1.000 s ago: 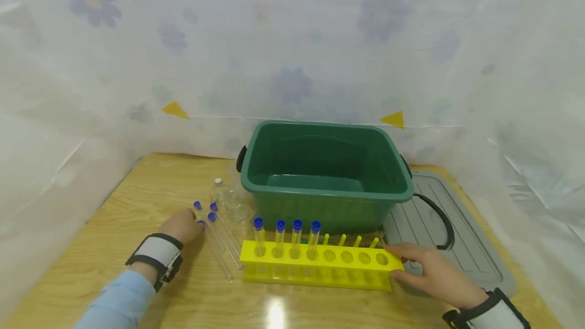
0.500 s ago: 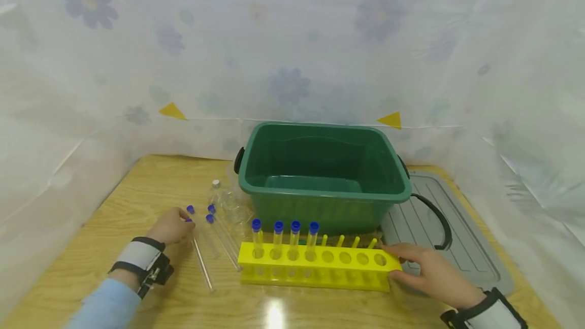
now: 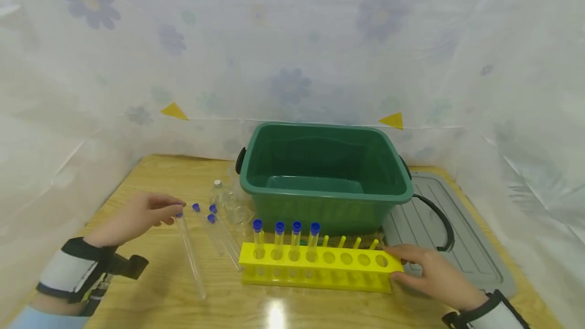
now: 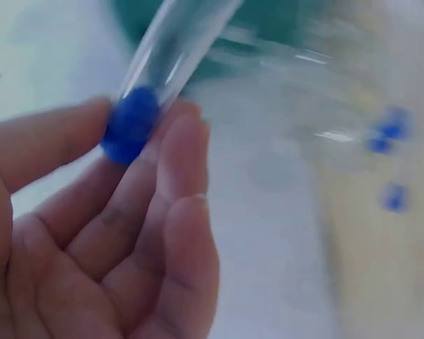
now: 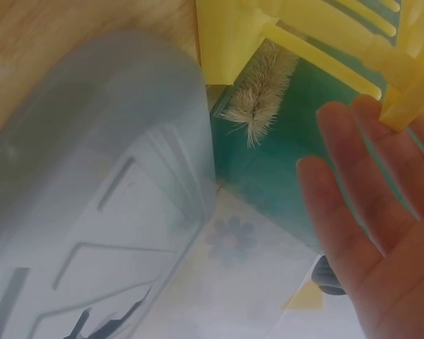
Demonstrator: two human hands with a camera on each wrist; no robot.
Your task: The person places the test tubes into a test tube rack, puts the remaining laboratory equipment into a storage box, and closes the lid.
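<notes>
Right now I see my left hand [image 3: 137, 216] raised a little above the tabletop [image 3: 151, 176], its thumb and fingertips pinching the blue-capped end of a clear test tube [image 3: 189, 255]; the tube slants down toward me, and I cannot tell whether its far end touches the wood. In the left wrist view the blue cap [image 4: 131, 126] sits between the thumb and fingers [image 4: 187, 152]. Three more capped tubes [image 3: 218, 237] lie just beside it, near a clear bottle [image 3: 224, 198]. My right hand [image 3: 431, 273] lies with relaxed, straight fingers against the right end of the yellow rack [image 3: 320, 265], thumb on top, gripping nothing. Four capped tubes [image 3: 285, 240] stand upright in the rack's left holes. Behind it sits a green tub [image 3: 326, 176], with a grey lid [image 3: 445, 232] to the right.
</notes>
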